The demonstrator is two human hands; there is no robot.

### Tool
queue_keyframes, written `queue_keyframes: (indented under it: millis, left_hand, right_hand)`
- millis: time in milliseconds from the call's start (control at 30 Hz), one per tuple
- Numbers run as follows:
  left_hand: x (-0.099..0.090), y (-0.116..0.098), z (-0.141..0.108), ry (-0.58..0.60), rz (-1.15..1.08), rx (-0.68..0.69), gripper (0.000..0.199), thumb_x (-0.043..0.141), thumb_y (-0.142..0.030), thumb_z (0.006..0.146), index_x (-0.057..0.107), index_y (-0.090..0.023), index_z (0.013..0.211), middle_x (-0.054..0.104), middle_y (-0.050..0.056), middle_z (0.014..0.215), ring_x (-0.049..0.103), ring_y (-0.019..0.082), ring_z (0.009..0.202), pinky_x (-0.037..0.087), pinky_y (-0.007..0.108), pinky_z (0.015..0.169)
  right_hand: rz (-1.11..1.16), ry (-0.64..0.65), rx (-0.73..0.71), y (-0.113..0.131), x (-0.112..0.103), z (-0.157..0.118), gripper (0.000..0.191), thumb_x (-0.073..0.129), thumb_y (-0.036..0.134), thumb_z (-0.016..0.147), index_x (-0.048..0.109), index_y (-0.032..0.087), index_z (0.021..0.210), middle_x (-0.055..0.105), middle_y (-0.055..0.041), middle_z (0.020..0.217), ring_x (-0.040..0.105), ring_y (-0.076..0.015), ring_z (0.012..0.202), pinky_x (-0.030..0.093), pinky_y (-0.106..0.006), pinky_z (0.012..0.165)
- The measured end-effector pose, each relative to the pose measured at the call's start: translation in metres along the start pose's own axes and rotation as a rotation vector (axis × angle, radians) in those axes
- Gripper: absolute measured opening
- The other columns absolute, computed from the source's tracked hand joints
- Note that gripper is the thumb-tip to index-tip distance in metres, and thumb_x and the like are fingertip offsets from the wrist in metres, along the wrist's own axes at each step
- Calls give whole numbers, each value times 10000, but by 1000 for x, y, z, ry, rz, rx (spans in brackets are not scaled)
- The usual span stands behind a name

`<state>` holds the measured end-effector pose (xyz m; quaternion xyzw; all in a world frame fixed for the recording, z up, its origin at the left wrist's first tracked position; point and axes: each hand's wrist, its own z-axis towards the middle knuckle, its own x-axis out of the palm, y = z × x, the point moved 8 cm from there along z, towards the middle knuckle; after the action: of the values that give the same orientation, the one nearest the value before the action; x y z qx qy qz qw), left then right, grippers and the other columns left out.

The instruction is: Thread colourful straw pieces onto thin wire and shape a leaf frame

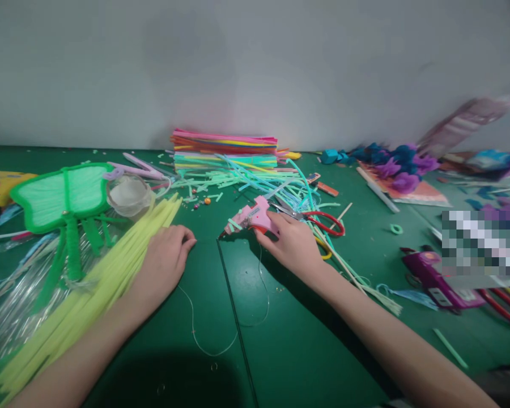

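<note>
My right hand (293,241) is wrapped round the handle of a pink glue gun (261,214), whose nozzle points left and down at the green tabletop. My left hand (168,255) has its fingers curled together beside a bundle of yellow-green pipe cleaners (106,289); a thin clear thread (192,323) runs from near it in a loop across the table. Whether the fingertips pinch the thread is too small to tell. Red-handled scissors (329,222) lie just beyond my right hand.
At the left are a green winged shape (45,201), a yellow glue gun (4,190) and a round translucent container (130,195). Coloured pipe cleaners (225,153) lie near the wall. To the right are purple and blue flowers (403,164) and a purple device (440,280).
</note>
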<state>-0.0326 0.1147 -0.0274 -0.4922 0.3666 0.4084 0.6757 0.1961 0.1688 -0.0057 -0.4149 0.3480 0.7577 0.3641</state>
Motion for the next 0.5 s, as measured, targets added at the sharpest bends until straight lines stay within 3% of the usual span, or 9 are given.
queue_keyframes:
  millis: [500]
  left_hand:
    - [1,1,-1,37,-11,13,224,398,-319,1012,567,-212,912,632,37,838,558,238,784,395,373,729]
  right_hand:
    - [3,-10,-37,4,1,-1,377,538,395,922,692,111,1115,742,-146,981,699,-255,775,507,-347,646]
